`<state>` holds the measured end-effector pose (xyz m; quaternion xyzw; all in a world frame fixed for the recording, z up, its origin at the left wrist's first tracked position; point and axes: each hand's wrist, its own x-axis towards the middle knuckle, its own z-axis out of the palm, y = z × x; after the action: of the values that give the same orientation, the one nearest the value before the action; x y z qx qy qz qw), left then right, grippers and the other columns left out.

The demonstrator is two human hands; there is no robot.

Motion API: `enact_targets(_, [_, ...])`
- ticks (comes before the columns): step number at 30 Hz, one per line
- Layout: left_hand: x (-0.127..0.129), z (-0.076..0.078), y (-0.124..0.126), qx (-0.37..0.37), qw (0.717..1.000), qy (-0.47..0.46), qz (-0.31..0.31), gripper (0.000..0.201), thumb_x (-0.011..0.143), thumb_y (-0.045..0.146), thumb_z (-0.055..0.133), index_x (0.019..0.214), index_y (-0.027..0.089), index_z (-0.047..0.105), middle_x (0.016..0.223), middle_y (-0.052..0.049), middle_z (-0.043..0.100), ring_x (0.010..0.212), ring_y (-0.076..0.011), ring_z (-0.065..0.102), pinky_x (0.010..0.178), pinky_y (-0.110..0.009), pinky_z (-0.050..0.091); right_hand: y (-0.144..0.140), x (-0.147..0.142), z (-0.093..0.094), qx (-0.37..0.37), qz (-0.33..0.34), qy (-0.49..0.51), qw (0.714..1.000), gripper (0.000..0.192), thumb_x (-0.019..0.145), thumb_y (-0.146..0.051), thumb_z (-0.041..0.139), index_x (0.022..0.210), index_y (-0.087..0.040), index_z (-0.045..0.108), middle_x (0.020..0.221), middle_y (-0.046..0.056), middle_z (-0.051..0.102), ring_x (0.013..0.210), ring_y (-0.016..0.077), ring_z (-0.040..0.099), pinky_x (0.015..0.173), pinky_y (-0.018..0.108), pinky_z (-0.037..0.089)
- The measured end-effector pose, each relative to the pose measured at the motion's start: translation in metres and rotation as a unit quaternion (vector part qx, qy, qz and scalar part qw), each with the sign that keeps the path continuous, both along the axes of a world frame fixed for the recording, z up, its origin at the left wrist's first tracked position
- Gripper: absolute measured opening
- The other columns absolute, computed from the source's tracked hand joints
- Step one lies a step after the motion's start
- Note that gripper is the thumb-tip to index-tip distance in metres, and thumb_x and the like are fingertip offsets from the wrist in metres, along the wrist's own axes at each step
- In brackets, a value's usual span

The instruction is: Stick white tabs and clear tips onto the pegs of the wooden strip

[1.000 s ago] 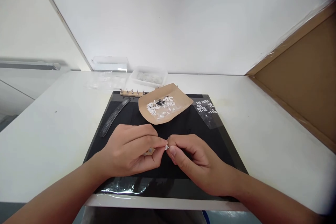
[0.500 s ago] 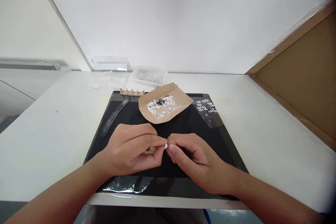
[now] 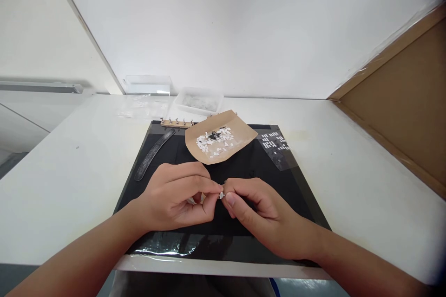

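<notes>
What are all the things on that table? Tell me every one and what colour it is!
table: one, white, under everything
mat: one, black, middle of the table
paper piece: one, brown, far half of the mat
small bits: many, white with a few dark ones, heaped on the paper piece
flat stick: one, dark grey, left part of the mat
wooden strip: one, tan with small metal pegs, far edge of the mat
clear sheet: one, see-through with small white marks, right of the paper piece
tray: one, clear, behind the mat
plastic box: one, clear, by the wall
board: one, brown, far right
tiny white piece: one, pinched between both hands
left hand: one, over the mat
right hand: one, over the mat
</notes>
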<state>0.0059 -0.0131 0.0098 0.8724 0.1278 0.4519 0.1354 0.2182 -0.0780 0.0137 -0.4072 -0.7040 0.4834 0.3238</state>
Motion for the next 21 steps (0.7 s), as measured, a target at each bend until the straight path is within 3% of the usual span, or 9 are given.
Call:
enact_targets(5, [-0.001,-0.001,0.0,-0.103,0.993,-0.018,-0.054,0.018,0.081,-0.001,0.07,0.093,0.01,0.076,0.075,-0.006,0.071,0.056,-0.0097,0.062,0.047,-0.018,0.048,0.0,0.003,-0.002,-0.008,0.009,0.02,1.0,0.037,0.11,-0.038,0.051,0.078,-0.02,0.052,0.068,-0.006,0.045,0.061,0.0093,0.039,0.056,0.023,0.033])
enact_targets(10, [-0.005,-0.001,0.004,-0.214,0.968,-0.024,-0.132,0.019,0.083,0.0,0.075,0.1,0.009,0.078,0.077,-0.007,0.07,0.056,-0.0089,0.062,0.048,-0.018,0.052,-0.001,0.006,-0.002,-0.015,0.02,0.022,0.999,0.038,0.112,-0.042,0.049,0.08,-0.02,0.054,0.067,-0.006,0.045,0.061,0.0094,0.039,0.056,0.023,0.033])
enact_targets(15, [-0.011,0.0,0.009,-0.272,0.944,-0.003,-0.185,0.023,0.085,0.002,0.079,0.107,0.011,0.08,0.081,-0.008,0.071,0.064,-0.0118,0.066,0.051,-0.019,0.054,-0.001,0.007,0.001,-0.035,0.043,0.029,0.998,0.045,0.113,-0.047,0.043,0.079,-0.02,0.054,0.066,-0.006,0.043,0.06,0.0097,0.037,0.056,0.024,0.032])
enact_targets(21, [-0.015,0.001,0.011,-0.298,0.936,0.023,-0.185,0.02,0.086,0.008,0.084,0.104,0.016,0.083,0.083,-0.008,0.074,0.065,-0.012,0.066,0.054,-0.021,0.054,0.0,0.008,0.0,-0.042,0.07,0.033,0.996,0.045,0.113,-0.048,0.043,0.08,-0.019,0.056,0.07,-0.004,0.046,0.063,0.0103,0.04,0.059,0.026,0.035])
